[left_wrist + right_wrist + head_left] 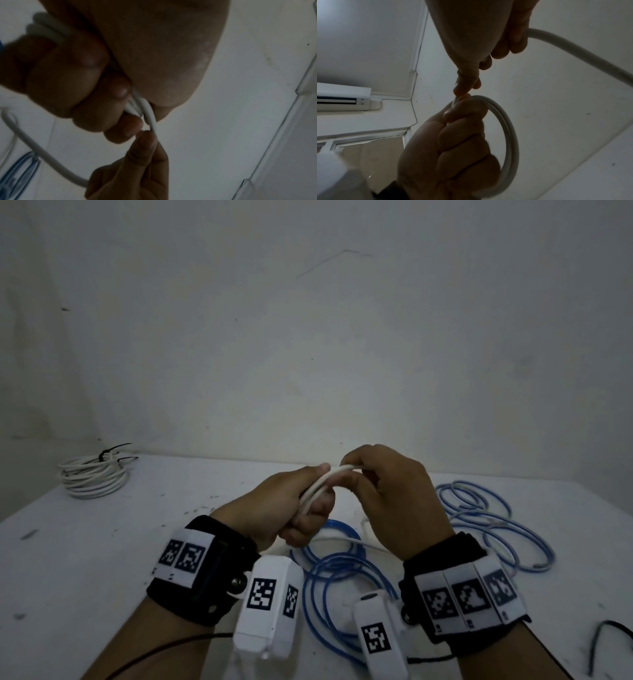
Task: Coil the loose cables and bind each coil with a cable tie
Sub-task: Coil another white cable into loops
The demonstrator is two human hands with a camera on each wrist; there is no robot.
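Progress check: one white coil [91, 478] already done, sits upper left of tabletop [102, 542] with black cable ties [111, 455] on it. Second white cable [323, 482] mid-coil at frame centre: left hand [291, 508] fisted round couple of loops, right hand [387, 494] pinching next turn into it, loose tail trailing down to tabletop. Blue cables [346, 577] lower centre and right, loosely looped, no ties that I can spot. Roughly a third done, I reckon.

A tied coil of white round cable [93, 479] is set at ten o'clock on the table [85, 542]; loose blue thin cables [479, 518] are spread at three o'clock and at the centre.
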